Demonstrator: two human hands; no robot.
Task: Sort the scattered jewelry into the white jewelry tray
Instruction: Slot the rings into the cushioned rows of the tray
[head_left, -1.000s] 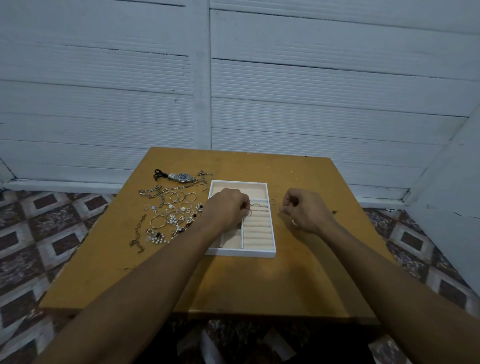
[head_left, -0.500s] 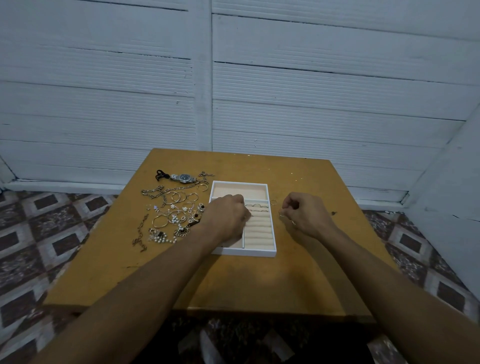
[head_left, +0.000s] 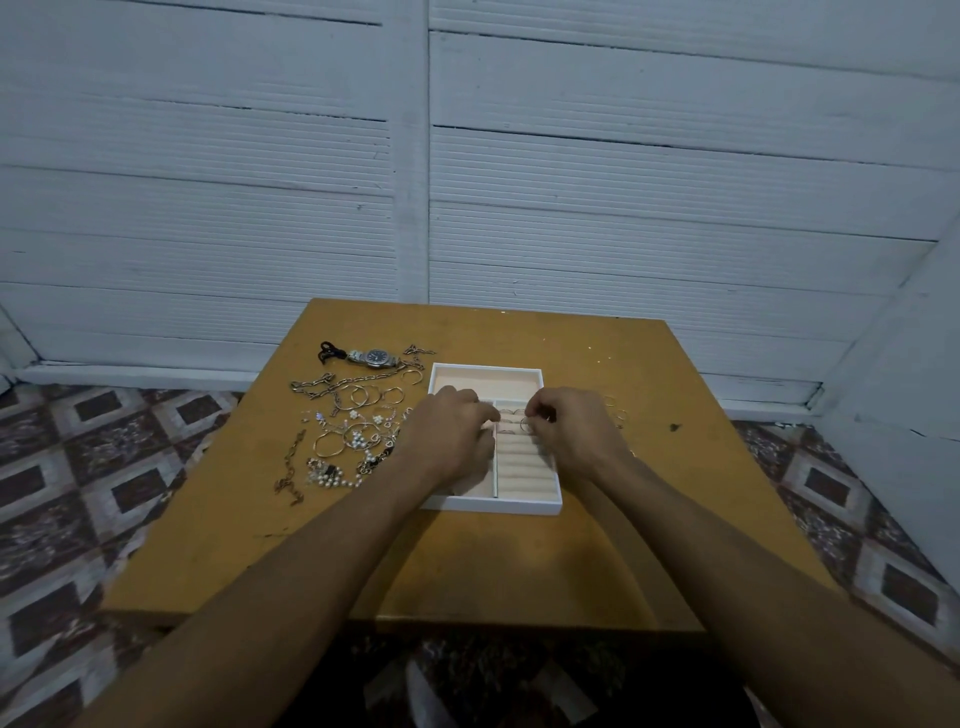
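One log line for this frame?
right hand pinches ring at ring rolls | left hand over white jewelry tray | jewelry pile unsorted

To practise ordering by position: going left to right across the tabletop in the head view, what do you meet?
Dark metal chain bracelet, white pearl cluster, left hand, right hand pinching a thin ring, loose thin rings on the wood, small dark spot.

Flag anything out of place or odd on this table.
Nothing damaged. A few thin metal rings lie loose on the brown wooden table right of the white jewelry tray, apart from the tangled jewelry heap on its left.
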